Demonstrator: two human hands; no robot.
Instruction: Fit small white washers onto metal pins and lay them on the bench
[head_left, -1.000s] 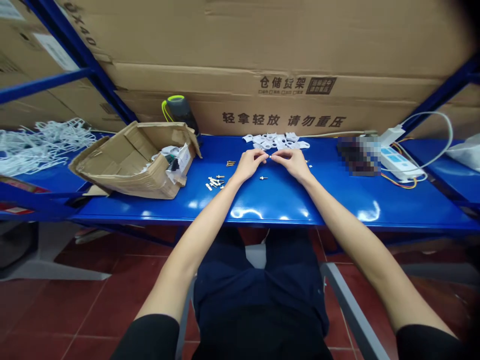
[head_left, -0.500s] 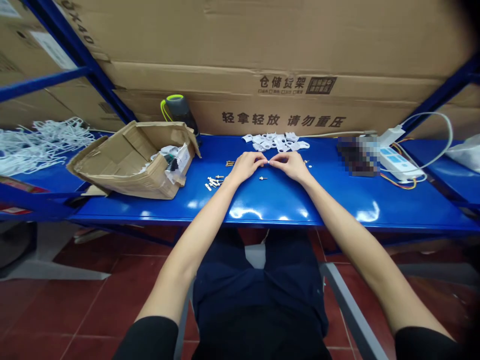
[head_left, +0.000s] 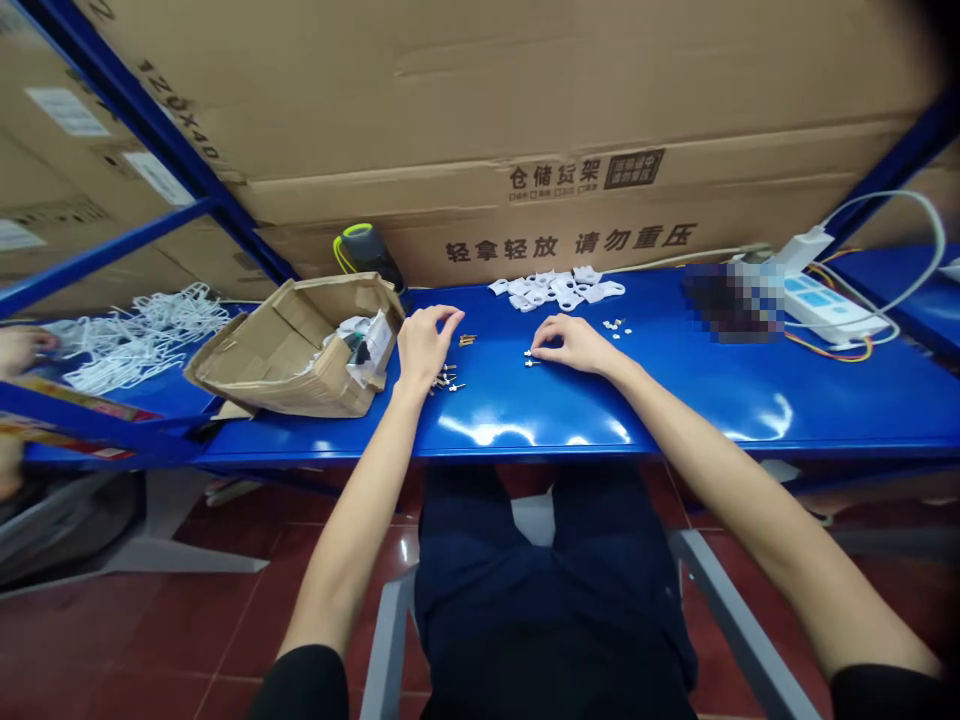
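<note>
Fingers [head_left: 551,354] of right hand [head_left: 577,343] partly hide pin [head_left: 528,353]; left hand [head_left: 421,345]: contents unclear.

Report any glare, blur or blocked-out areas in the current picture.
Head view: white glare streaks the front of the blue table; head view: a mosaic patch hides whatever sits beside the power strip; head view: the upper right corner falls into black; head view: small metal pieces by the right hand lack fine detail.
</note>
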